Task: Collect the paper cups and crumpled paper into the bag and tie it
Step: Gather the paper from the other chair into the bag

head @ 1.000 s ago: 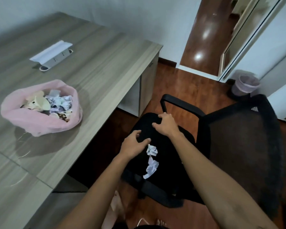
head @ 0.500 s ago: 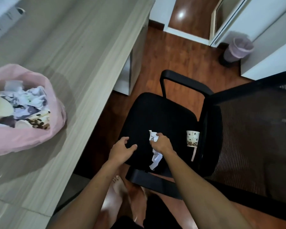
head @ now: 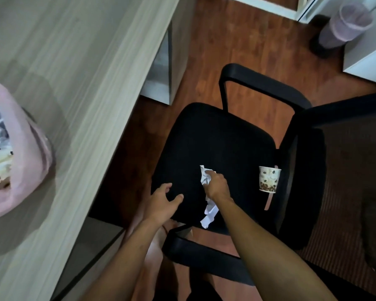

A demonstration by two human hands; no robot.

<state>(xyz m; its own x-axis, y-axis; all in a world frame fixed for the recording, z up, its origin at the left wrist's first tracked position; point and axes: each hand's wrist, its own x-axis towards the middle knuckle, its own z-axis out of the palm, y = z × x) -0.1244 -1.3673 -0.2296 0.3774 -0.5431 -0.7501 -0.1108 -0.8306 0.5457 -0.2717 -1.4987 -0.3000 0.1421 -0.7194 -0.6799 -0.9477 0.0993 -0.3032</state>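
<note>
A black office chair [head: 226,137] stands beside the desk. On its seat my right hand [head: 216,186] grips a white crumpled paper [head: 204,177]; a second white scrap [head: 208,216] lies just below my wrist at the seat's front edge. My left hand [head: 163,203] hovers with fingers spread over the seat's front left corner, holding nothing. A paper cup [head: 268,179] with a brown bean print stands at the seat's right side near the backrest. The pink bag [head: 28,148], holding cups and crumpled paper, sits open on the desk at far left.
The wooden desk [head: 85,72] fills the upper left, its edge close to the chair. A bin with a lilac liner [head: 343,25] stands on the wooden floor at top right beside white cabinets. My bare feet show under the chair's near armrest [head: 204,255].
The view tilted down and left, revealing the cup. My right hand came back from the middle of the seat and closed on the crumpled paper. My left hand stayed near the seat's front.
</note>
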